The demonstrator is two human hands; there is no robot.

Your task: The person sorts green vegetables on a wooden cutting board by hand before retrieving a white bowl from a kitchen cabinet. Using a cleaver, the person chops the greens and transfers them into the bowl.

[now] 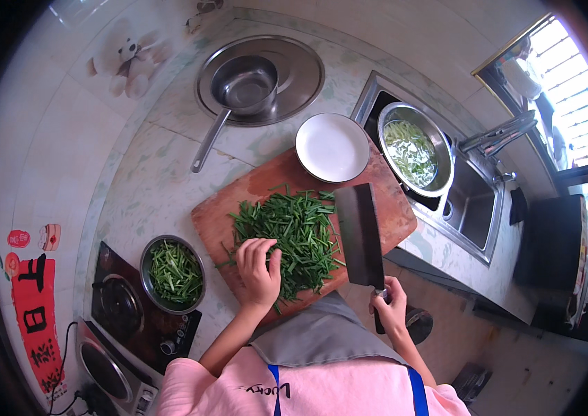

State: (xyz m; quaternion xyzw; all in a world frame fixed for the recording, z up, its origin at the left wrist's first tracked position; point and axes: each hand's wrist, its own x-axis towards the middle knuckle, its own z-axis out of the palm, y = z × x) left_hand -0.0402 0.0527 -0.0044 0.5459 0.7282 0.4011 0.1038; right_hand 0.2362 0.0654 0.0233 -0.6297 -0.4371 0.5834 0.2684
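Note:
A heap of cut green chives (299, 234) lies on a reddish wooden cutting board (393, 213). My left hand (260, 268) rests at the heap's near left side, its fingers bent against the cut pieces; whether it grips any is hidden. In my right hand (390, 307) is the handle of a cleaver (361, 236), whose broad blade stands along the heap's right side, over the board. A white plate (332, 147) sits on the board's far edge. Left of the board, a metal bowl (144, 270) holds more cut green stalks (175, 270).
A saucepan (244, 86) stands on a round metal tray (304, 78) at the back. To the right, a metal basin (447, 171) with water and pale green shreds sits over the sink (473, 208). An induction cooker (117, 301) is at the left.

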